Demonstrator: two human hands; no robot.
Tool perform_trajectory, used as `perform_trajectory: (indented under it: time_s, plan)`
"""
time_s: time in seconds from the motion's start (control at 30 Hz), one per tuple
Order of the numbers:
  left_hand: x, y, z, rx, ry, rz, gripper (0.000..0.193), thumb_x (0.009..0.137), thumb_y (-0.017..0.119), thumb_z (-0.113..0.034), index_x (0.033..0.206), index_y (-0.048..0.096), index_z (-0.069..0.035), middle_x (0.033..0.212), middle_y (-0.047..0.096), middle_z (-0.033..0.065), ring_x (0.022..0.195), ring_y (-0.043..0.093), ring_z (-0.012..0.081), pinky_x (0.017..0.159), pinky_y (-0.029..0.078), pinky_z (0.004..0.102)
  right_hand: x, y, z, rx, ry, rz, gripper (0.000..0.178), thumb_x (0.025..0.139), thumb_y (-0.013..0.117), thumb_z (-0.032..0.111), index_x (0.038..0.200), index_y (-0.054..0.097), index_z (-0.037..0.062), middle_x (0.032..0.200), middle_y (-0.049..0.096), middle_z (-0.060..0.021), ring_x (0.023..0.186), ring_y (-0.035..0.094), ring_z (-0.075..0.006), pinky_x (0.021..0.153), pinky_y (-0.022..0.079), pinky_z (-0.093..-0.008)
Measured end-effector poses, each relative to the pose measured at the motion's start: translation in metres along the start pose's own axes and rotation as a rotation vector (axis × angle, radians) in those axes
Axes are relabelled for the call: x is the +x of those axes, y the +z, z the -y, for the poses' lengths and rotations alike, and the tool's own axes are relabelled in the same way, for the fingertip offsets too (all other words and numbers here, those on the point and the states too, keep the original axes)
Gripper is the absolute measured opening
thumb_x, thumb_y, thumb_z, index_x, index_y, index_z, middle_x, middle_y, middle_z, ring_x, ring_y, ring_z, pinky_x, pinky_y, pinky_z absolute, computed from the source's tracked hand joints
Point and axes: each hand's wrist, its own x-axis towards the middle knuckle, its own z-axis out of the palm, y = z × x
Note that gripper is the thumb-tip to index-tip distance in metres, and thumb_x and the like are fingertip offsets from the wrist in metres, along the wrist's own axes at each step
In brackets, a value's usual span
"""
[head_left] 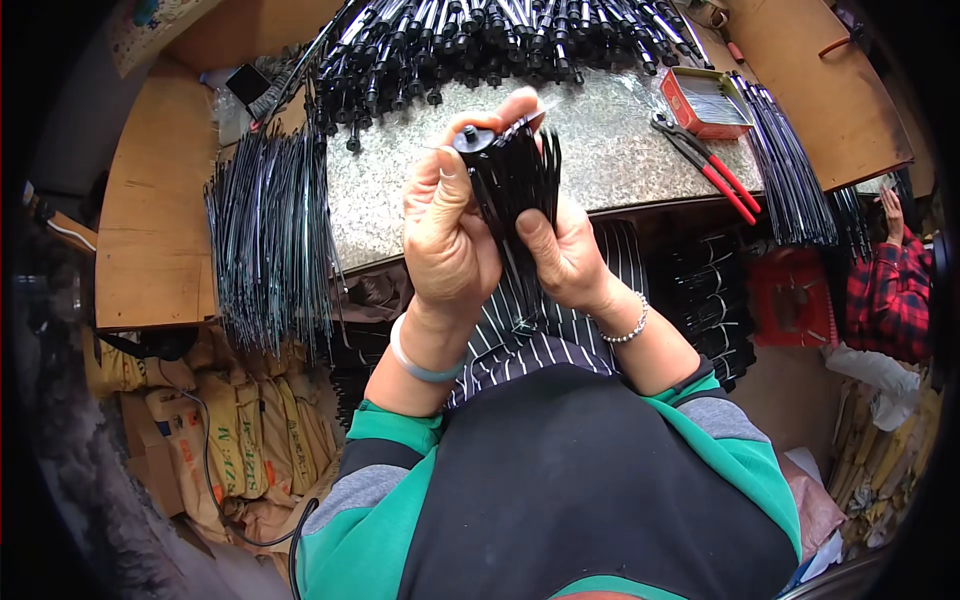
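Your left hand point(445, 235) holding its upper end and a round black cap point(473, 139), your right hand point(567, 257) its middle: one black strand bundle point(512, 185) between them, probably light, springy, slippery, best gripped snugly around that middle.

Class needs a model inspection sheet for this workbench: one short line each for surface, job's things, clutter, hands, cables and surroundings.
Surface: speckled grey tabletop, between brown wooden boards.
Job's things: bundle of thin black strands in the hands, round black cap at its upper end.
Clutter: pile of black-capped rods along the far side; red rectangular box of thin pieces; red-handled metal pliers by the right edge.
Hands: left hand grips the bundle's upper end; right hand grips lower down.
Cables: thin dark cable loops at lower left; its ends are unclear.
Surroundings: brown and yellow sacks; another person's red-and-black checked sleeve at right.
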Motion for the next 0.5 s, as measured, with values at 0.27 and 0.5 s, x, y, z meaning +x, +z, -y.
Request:
perform_trajectory:
  time_s: [0.27, 0.5]
  plan:
    - [0.006, -0.024, 0.004, 0.264, 0.035, -0.001, 0.033, 0.095, 0.045, -0.021, 0.116, 0.049, 0.003, 0.092, 0.062, 0.0065, 0.074, 0.059, 0.0094, 0.072, 0.047, 0.0213, -0.006, -0.005, -0.015, -0.276, -0.032, -0.049, 0.043, 0.092, 0.048, 0.032, 0.119, 0.047, -0.0018, 0.100, 0.061, -0.0093, 0.091, 0.058, -0.0175, 0.080, 0.045, -0.0290]
    - [0.002, -0.020, 0.015, 0.662, 0.338, -0.094, 0.029, 0.090, 0.056, -0.015, 0.113, 0.056, 0.003, 0.087, 0.062, 0.0038, 0.075, 0.054, 0.0048, 0.068, 0.044, 0.0173, -0.009, -0.004, -0.015, -0.565, -0.157, -0.179, 0.039, 0.093, 0.047, 0.029, 0.117, 0.050, -0.0021, 0.098, 0.062, -0.0140, 0.085, 0.062, -0.0226, 0.073, 0.048, -0.0301]
